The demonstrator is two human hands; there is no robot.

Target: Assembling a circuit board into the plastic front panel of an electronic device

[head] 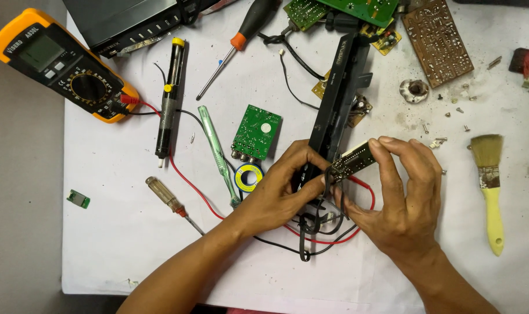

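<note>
Centrally, above the white-covered desk (pixel 102 256), my two hands meet over the lower end of a long black front panel (pixel 340 93), which lies slanted from upper right to lower left. My right hand (pixel 404 203) is closed in a narrow pinch on a small circuit board (pixel 353 160): forefinger on its upper edge, thumb beneath. My left hand (pixel 282 186) is curled around the panel's lower end, fingertips pressing it where the board sits against it. Black and red leads (pixel 334 232) loop under both hands.

I judge the little board to be light, stiff and brittle; its soldered face is best left untouched, so the edges are where I would hold it, as I do now. The attached wires look thin and would not bear a tug. The panel appears to be moulded plastic, light but long, so it would twist if lifted by one end; a hold nearer its middle would steady it.

Surrounding items: an orange multimeter (pixel 64 64) at upper left, a desoldering pump (pixel 170 99), a green tester screwdriver (pixel 218 154), a green circuit board (pixel 257 132), a solder reel (pixel 248 176), an amber-handled screwdriver (pixel 168 197), an orange-and-black screwdriver (pixel 241 38), a brown perforated board (pixel 438 40), loose screws (pixel 459 104), and a yellow-handled brush (pixel 491 186) at right.
</note>
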